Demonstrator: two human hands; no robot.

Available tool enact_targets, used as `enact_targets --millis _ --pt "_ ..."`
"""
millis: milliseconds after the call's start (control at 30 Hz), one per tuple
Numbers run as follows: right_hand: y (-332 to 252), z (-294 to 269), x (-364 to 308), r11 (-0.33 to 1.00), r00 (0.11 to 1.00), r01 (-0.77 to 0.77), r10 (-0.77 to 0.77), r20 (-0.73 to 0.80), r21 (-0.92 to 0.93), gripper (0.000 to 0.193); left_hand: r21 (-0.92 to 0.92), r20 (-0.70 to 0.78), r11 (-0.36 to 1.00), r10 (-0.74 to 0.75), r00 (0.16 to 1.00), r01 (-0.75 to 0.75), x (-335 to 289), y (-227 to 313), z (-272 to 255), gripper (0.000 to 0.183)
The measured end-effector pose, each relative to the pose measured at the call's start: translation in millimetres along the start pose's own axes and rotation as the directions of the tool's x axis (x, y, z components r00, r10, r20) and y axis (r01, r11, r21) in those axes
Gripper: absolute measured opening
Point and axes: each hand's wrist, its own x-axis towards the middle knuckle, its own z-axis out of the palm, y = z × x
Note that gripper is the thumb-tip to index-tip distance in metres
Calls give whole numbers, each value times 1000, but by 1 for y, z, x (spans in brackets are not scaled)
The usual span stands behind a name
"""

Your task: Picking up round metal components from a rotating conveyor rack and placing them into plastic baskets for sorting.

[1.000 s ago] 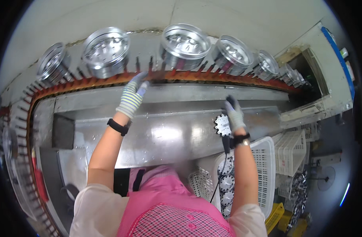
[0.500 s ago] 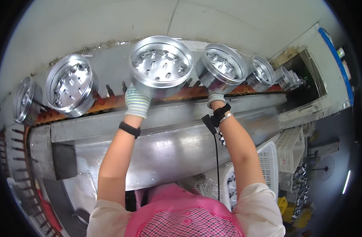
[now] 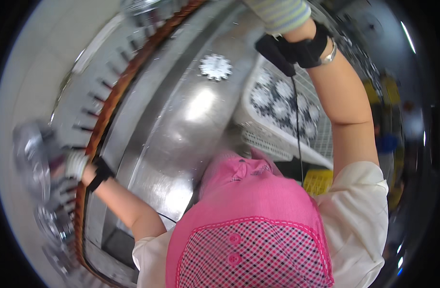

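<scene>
My left hand (image 3: pixel 70 165), in a striped knit glove, reaches over the rust-brown track at the left. It is beside a blurred round metal housing (image 3: pixel 36 156); whether the fingers grip it cannot be made out. At the top edge is my right hand (image 3: pixel 282 14), gloved the same way and partly cut off, its fingers out of view. Below it, a silver toothed disc (image 3: pixel 215 66) lies on the steel worktop (image 3: pixel 181 122). A white plastic basket (image 3: pixel 251 122) right of the disc holds several similar toothed parts (image 3: pixel 280 108).
The curved track (image 3: pixel 104 113) carries several upright pegs (image 3: pixel 92 114). Further metal housings stand at the lower left (image 3: pixel 54 222) and upper left (image 3: pixel 140 6). A black cord (image 3: pixel 297 115) hangs from my right wrist band (image 3: pixel 308 48). A yellow basket (image 3: pixel 318 181) is beside my right arm.
The view has swung to the right. Both hands were at housings on the track; now my right hand is high above the white basket, while my left remains by a housing on the track.
</scene>
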Motion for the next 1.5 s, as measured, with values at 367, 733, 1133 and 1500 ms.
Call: enact_targets --millis 367,733,1133,1500 --pt "9 -244 -317 422 484 -610 869 106 -670 29 228 461 974 -107 881 -1 -152 -39 190 32" --pt "31 -365 -556 141 207 -853 975 -78 -502 25 536 830 822 -472 298 -191 -509 -45 283 27" --pt "160 -199 -740 613 -81 -588 604 793 -527 34 246 223 719 -695 -683 -650 -785 -78 279 26" --pt "151 -203 -767 323 -383 -692 593 709 -645 29 64 -176 793 -588 -789 -606 -922 -94 262 31"
